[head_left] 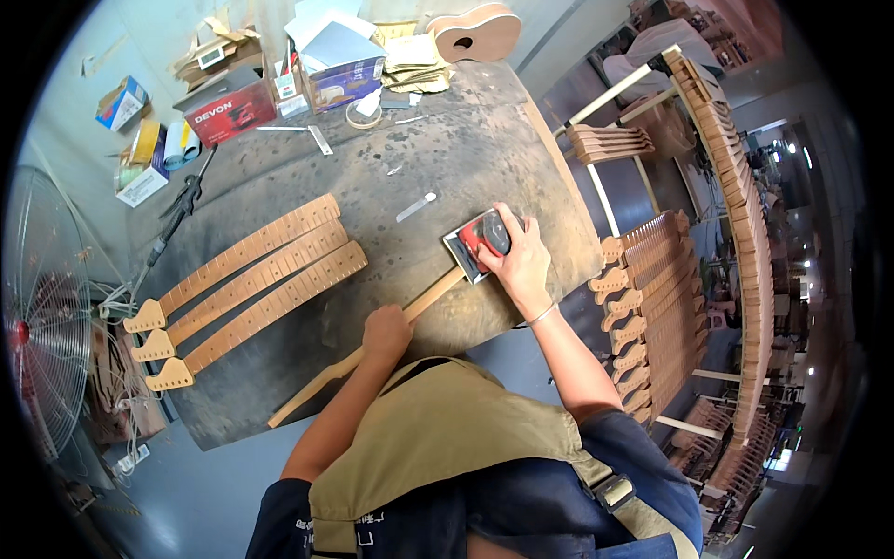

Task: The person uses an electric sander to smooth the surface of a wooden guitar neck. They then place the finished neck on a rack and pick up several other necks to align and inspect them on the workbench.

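Observation:
My left hand (386,334) is closed around a pale wooden guitar neck (436,295), which lies slantwise along the near side of the dark worktable (372,177). One end of the neck (296,407) points toward the lower left. In my right hand (523,264) is a red and black power sander (486,235), its flat pad at the neck's upper right end. My right fingers wrap over the sander's top. Whether the pad touches the wood is hard to tell. To the left, three finished-shape guitar necks (251,272) with fretboards lie side by side on the table.
A thin metal strip (416,207) and a tape roll (363,114) lie on the table. Boxes (231,112) and a guitar body (475,34) stand along the back. An air gun (182,200) and a fan (47,317) are left; racks of necks (656,307) stand right.

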### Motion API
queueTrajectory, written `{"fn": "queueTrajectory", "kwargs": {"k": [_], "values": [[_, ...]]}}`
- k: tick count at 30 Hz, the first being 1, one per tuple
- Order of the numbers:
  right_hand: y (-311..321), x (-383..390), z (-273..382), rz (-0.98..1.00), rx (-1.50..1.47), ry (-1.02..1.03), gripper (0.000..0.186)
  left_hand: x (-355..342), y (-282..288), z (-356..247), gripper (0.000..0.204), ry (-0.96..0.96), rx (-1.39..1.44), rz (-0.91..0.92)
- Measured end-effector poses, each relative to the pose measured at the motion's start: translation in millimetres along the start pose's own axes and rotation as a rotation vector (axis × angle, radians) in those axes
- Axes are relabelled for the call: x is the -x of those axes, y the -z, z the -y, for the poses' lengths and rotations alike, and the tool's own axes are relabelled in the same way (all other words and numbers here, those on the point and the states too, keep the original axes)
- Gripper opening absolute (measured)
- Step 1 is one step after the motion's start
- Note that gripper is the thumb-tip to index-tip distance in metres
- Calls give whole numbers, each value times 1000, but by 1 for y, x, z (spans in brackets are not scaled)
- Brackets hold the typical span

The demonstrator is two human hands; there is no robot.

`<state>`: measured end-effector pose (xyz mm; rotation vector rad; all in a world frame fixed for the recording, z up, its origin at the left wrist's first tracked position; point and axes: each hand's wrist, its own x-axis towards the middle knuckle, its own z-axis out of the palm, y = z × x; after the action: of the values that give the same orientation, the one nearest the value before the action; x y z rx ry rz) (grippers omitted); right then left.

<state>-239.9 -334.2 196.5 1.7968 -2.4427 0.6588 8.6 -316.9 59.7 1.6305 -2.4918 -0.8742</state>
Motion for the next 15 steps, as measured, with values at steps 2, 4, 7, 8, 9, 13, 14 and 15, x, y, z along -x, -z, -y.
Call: {"fn": "queueTrajectory", "kwargs": {"k": [2,4,7,8,9,13,14,15], "values": [[-2,-12,-14,-51,39,-41,76,-1,6,-5,50,8,14,20],[0,-26,-27,-93,66,-76,76,-1,10,-9,49,34,28,37],[-1,-30,-26,-135,42,-103,76,-3,1,-3,55,29,59,-21],[-2,-24,-21,-100,-3,-99,76,-2,-1,-1,55,19,50,-34],[-4,-15,-13,-60,5,-102,75,-2,-4,0,55,8,41,-46],[-3,31,33,24,-159,2,69,-2,-1,1,55,-23,28,-65],[-4,39,38,22,-198,72,69,-2,4,-1,55,-9,5,-46],[-3,37,34,48,-193,78,68,-2,8,-4,55,6,-18,-27]]}}
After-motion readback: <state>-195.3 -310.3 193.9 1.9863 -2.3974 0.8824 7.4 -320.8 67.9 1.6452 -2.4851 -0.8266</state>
